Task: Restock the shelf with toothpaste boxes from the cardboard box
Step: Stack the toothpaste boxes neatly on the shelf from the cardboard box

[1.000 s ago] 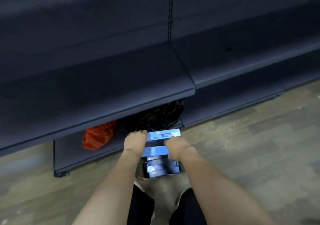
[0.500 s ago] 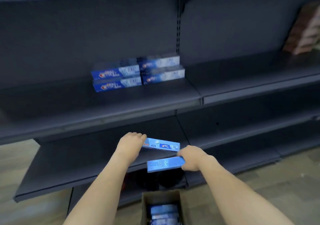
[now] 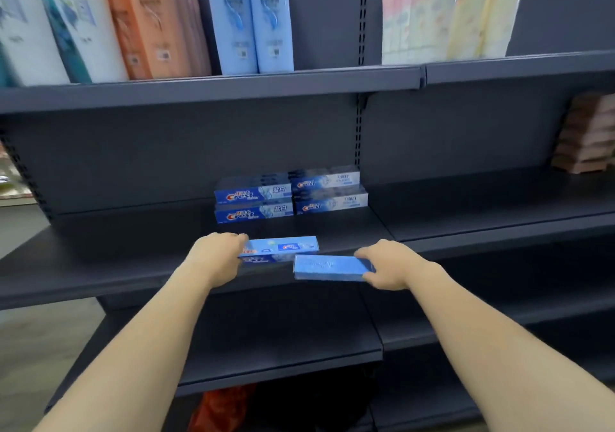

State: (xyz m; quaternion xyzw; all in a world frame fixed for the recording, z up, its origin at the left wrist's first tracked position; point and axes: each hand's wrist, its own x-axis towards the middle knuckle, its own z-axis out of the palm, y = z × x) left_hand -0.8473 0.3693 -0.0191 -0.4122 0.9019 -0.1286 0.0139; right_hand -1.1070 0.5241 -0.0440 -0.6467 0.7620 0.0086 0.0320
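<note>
Both hands hold toothpaste boxes at the shelf front.
Head view: left hand [image 3: 218,255] grips a blue toothpaste box [image 3: 281,248]; right hand [image 3: 387,263] pinches a second box [image 3: 327,267] by its end, above the dark shelf [image 3: 116,265]. Four stocked boxes [image 3: 291,193] sit stacked behind.

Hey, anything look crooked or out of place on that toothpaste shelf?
Mostly tidy. In the right-hand stack, the upper box sits shifted left of the lower one. The left-hand stack looks square.
</note>
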